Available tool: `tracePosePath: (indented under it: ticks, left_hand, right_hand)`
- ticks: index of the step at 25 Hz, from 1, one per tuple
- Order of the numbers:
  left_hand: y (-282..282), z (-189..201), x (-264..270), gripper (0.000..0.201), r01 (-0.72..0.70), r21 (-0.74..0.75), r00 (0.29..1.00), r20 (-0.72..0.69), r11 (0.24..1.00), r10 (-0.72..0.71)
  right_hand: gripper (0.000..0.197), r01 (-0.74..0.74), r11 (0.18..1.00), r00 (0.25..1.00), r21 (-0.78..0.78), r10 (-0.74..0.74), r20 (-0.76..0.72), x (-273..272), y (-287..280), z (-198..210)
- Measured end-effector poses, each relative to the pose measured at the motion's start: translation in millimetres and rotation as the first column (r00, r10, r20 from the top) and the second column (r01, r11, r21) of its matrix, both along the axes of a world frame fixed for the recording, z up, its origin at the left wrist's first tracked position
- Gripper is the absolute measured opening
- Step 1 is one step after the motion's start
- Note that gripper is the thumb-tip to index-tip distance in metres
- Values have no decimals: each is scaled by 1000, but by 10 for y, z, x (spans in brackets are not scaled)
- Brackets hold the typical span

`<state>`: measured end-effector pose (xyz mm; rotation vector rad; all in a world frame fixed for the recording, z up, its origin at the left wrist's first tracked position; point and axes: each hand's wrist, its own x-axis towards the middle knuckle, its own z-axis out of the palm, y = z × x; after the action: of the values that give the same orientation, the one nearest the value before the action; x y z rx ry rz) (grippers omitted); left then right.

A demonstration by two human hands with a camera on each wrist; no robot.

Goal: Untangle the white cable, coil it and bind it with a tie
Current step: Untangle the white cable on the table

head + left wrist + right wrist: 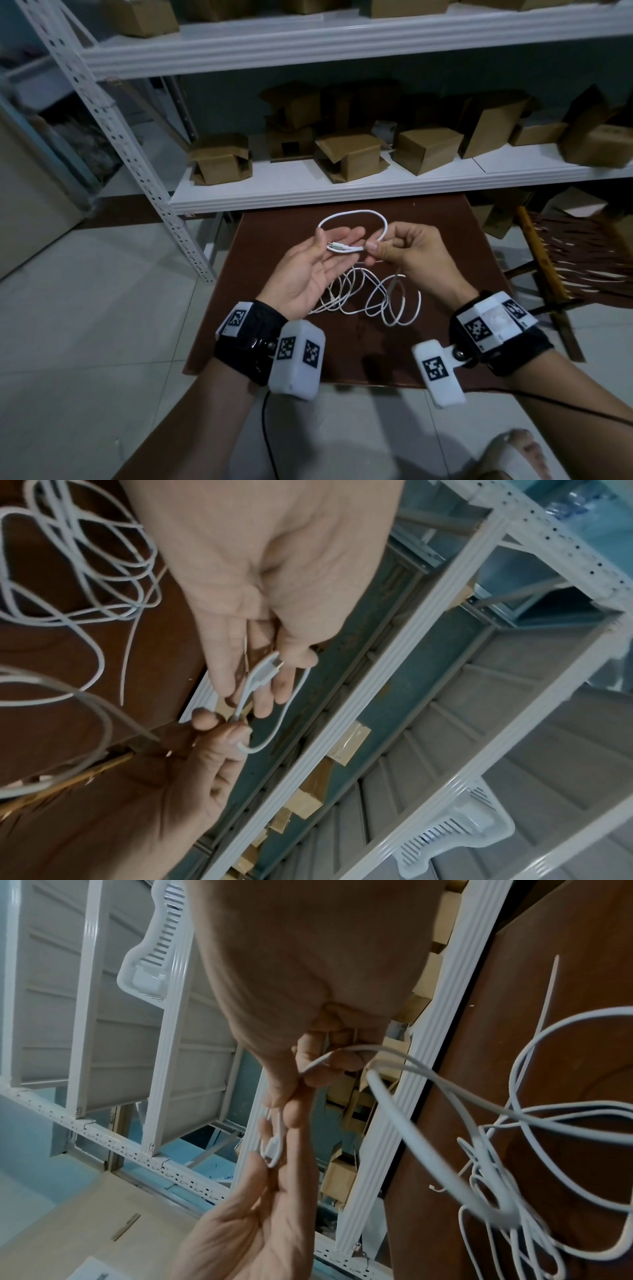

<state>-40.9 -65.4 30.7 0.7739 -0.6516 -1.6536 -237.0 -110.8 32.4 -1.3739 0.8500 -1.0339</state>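
White metal shelving carrying cardboard boxes stands behind the dark brown bench, above which I hold both hands. Most of the white cable lies on the bench as a loose tangle of overlapping loops, below and between my wrists; from it one strand rises to my right hand. My left hand is turned palm up with its fingers nearly straight and relaxed, so this grip is apart and clamps nothing; the cable's end, a small plug with a metal tip, rests across these fingers, and in the left wrist view the thumb tip lies just beside the plug. My right hand has its fingers curled, and its thumb and forefinger are pressed together on the cable just behind the plug, so this grip is clamped on the cable. Between the two hands the cable forms one small raised loop, which arcs away from me over the far part of the bench and returns to the right-hand pinch. In the right wrist view a thin pale strip, possibly the tie, lies on the bench beyond the tangle, apart from both hands; I cannot tell for certain what it is.
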Motion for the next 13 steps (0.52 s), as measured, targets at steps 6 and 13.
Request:
tracePosePath:
  ticks: [6, 13]
  left_hand:
    - [-26, -25, -132, 42, 59, -123, 993, -98, 991, -71]
    - [-128, -21, 46, 35, -243, -27, 951, -202, 970, 233]
  right_hand:
    - [18, 44, 999, 998, -29, -43, 42, 87, 50, -6]
    - [12, -62, 998, 986, -11, 60, -156, 137, 38, -61]
